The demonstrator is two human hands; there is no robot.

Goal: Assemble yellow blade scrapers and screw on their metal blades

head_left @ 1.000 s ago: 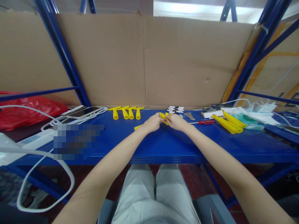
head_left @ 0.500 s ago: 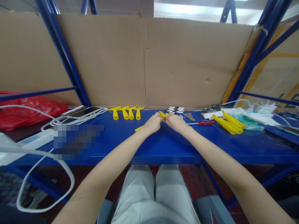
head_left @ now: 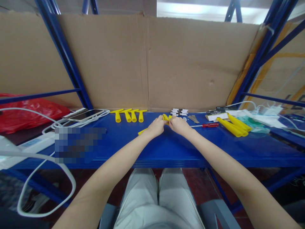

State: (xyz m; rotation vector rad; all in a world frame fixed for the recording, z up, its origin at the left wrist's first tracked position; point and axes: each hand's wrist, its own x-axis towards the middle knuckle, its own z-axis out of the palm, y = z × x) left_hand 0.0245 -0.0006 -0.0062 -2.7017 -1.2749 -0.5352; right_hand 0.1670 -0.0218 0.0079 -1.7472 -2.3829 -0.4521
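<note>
My left hand (head_left: pixel 156 126) and my right hand (head_left: pixel 177 124) meet over the middle of the blue table, both closed on a yellow plastic piece (head_left: pixel 165 118). Only a bit of it shows between the fingertips; the rest is covered by my hands. Another yellow end (head_left: pixel 142 131) pokes out beside my left wrist, and whether it belongs to the held piece I cannot tell. Just beyond my right hand lie small white-and-black packs (head_left: pixel 179 112), tiny pale bits (head_left: pixel 185 119) and a flat grey piece (head_left: pixel 193 119). A red-handled screwdriver (head_left: pixel 209 125) rests to the right of that hand.
Several yellow T-shaped pieces (head_left: pixel 141 116) line the back left. Long yellow tubes (head_left: pixel 232 127) lie at the right near a card-fronted pack (head_left: pixel 216 116). White cables (head_left: pixel 71 187) and a red bag (head_left: pixel 30 113) are on the left. Cardboard (head_left: pixel 190 63) walls the back.
The yellow piece between my fingertips has turned slightly, showing a more curved edge. Both hands stay in nearly the same place.
</note>
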